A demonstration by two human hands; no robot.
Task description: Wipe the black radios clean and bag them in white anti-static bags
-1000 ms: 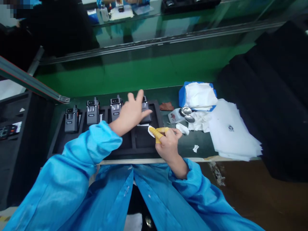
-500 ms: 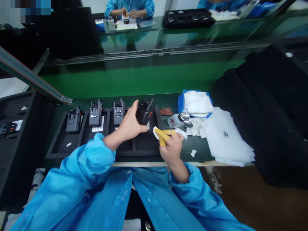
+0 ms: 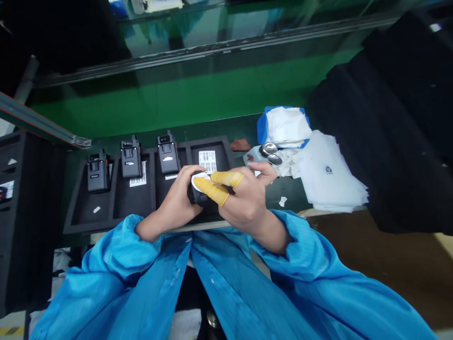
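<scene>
Close to my body, my left hand (image 3: 177, 196) grips a black two-way radio (image 3: 200, 197), mostly hidden by my fingers. My right hand (image 3: 247, 200) wears yellow finger cots (image 3: 214, 190) and presses a small white cloth (image 3: 194, 182) against the radio's upper face. Behind my hands lies a black foam tray (image 3: 116, 203). Three similar radios stand in its compartments: a left radio (image 3: 98, 174), a middle radio (image 3: 130, 159) and a right radio (image 3: 168, 156). A barcode label (image 3: 208, 161) shows in the rightmost compartment.
To the right are a blue box (image 3: 262, 130) of white wipes, a bottle (image 3: 253, 156) with a metal top, a brown scrap (image 3: 240, 144) and white sheets (image 3: 332, 174). Black foam (image 3: 396, 118) is stacked far right; another tray (image 3: 31, 222) stands far left.
My left hand has brought the radio down and toward my body. My right hand has moved left, putting the white cloth onto the radio. The view has tilted downward.
</scene>
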